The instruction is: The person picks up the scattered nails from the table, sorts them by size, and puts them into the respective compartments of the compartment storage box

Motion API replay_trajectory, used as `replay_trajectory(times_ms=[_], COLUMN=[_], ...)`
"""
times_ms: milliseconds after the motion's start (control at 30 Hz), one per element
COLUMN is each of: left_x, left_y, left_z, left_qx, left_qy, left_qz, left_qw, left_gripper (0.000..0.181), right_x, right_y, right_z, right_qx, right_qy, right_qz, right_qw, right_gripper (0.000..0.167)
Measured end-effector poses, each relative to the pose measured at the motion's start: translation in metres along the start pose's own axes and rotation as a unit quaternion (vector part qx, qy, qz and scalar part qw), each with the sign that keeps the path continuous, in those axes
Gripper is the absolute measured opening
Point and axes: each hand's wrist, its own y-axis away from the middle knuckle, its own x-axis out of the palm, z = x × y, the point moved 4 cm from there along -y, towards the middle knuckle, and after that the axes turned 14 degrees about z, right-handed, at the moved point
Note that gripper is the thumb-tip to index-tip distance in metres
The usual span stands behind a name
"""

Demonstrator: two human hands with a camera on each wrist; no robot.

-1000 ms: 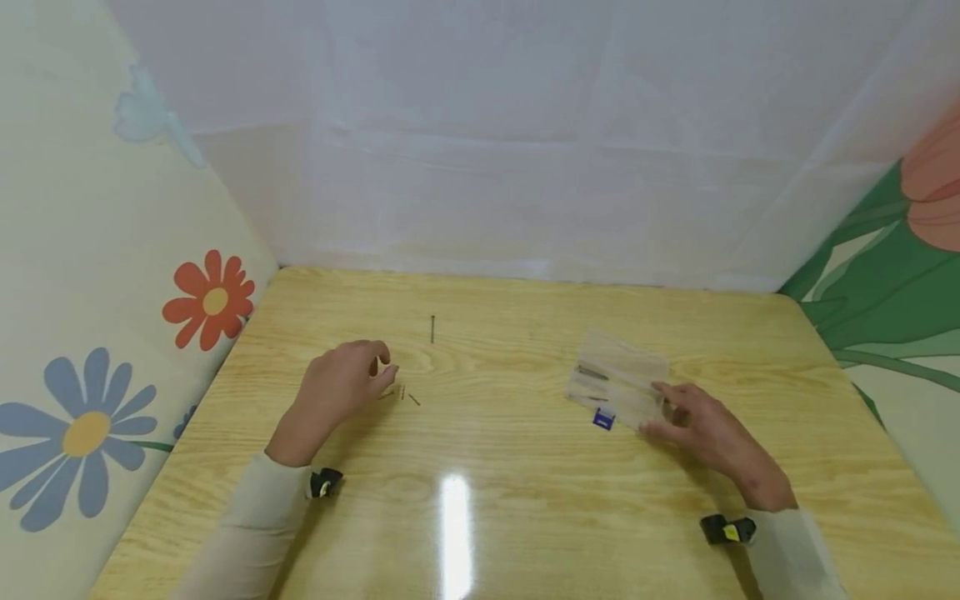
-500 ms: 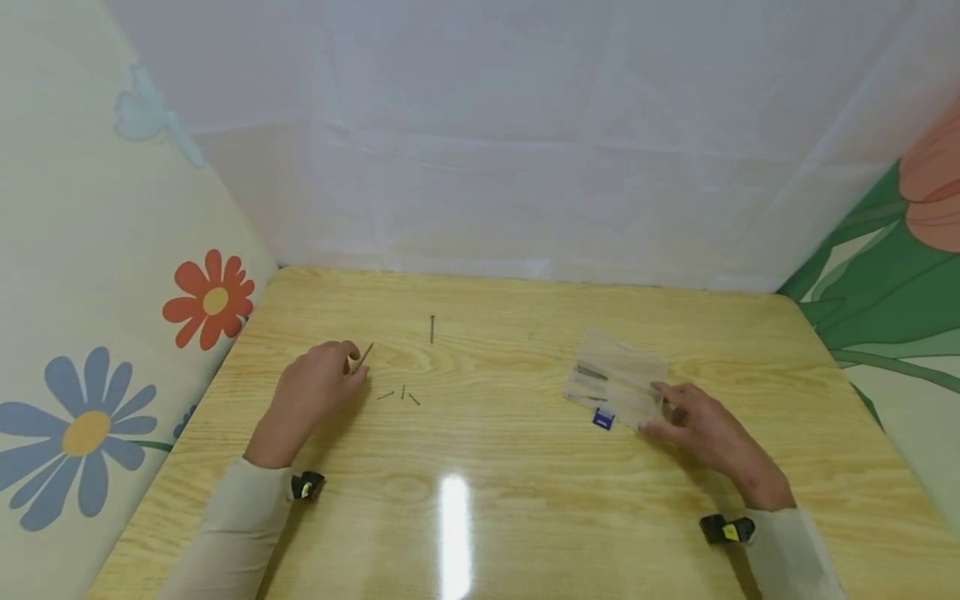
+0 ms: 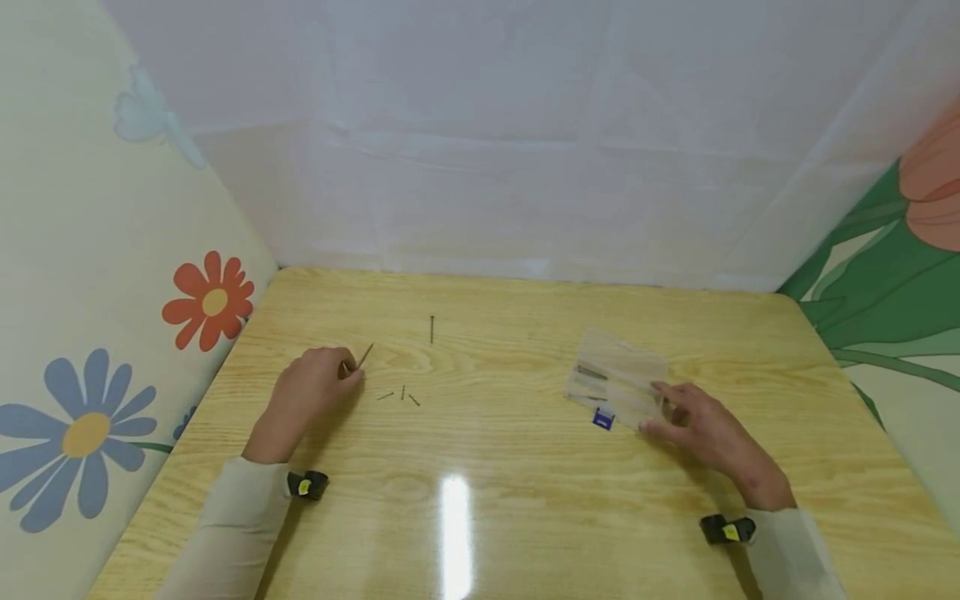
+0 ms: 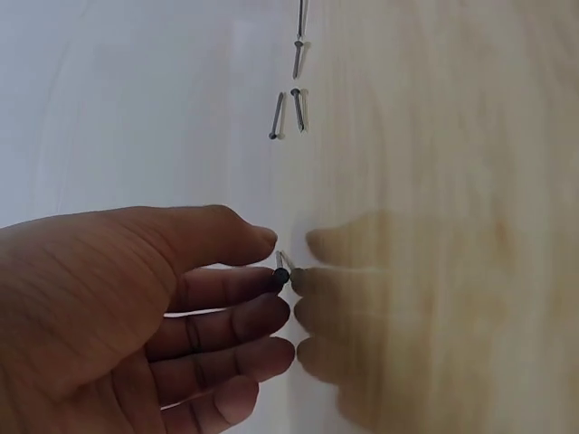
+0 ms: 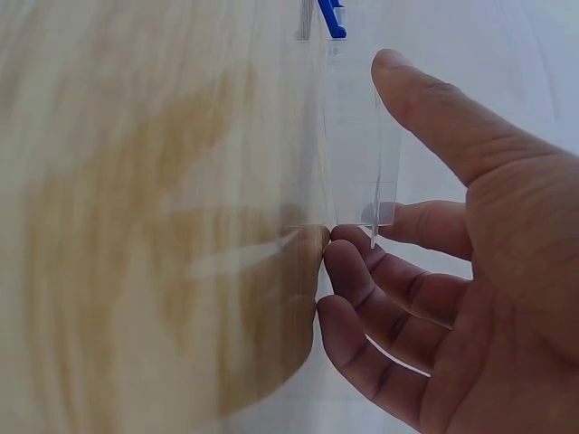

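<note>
Nail (image 3: 366, 356), in the head view, is projecting from the fingertips of the left hand (image 3: 306, 392), over the left part of the table (image 3: 510, 475). Compared with a second ago, that hand is sitting farther left, clear of the three short nails (image 3: 402, 392); since half a second ago it is drawing back slightly while the nail's far end is staying put. That seems to be leaving this nail set apart, probably laid down. Its long axis is slanting from the thumb tip up and to the right, while the far nail (image 3: 432, 330) is lying nearly straight away from the person. The right hand (image 3: 701, 425) is holding one end of the clear case (image 3: 626, 357), whose blue clasp (image 3: 603, 419) is facing the person.

In the left wrist view, the thumb and forefinger are standing narrowly apart. The nail's round head is facing the camera beside the forefinger, its shaft looking foreshortened, so its point is apparently aiming away from the wrist. Whether a fingertip is touching it, I cannot tell.

In the right wrist view, thumb and fingers are spanning the case's end, set fairly wide.
</note>
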Motion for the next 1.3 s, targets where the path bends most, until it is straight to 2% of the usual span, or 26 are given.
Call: replay_trajectory(times_ms=[400,700,1000,1300], left_x=[0.0009,0.0007,0.0031,-0.0004], left_y=[-0.0031,-0.0043,-0.0041,-0.0007], left_z=[0.0024,0.0082,0.0105,0.0034], left_qx=[-0.005,-0.029,-0.027,-0.009], left_qy=[0.013,0.036,0.050,0.030], left_qz=[-0.010,0.009,0.011,-0.007], left_qw=[0.9999,0.9989,0.9984,0.9995], left_gripper=[0.013,0.012,0.013,0.014], right_x=[0.0000,0.0002,0.0014,0.0011], right_y=[-0.0001,-0.0008,-0.0010,-0.0012], right_z=[-0.0010,-0.0015,-0.0022,-0.0007], right_qx=[0.006,0.000,0.009,0.002], right_qy=[-0.002,0.002,0.004,0.008], right_qz=[0.005,0.003,0.005,0.002], right_qw=[1.0000,1.0000,0.9999,1.0000], right_gripper=[0.081,0.081,0.081,0.079])
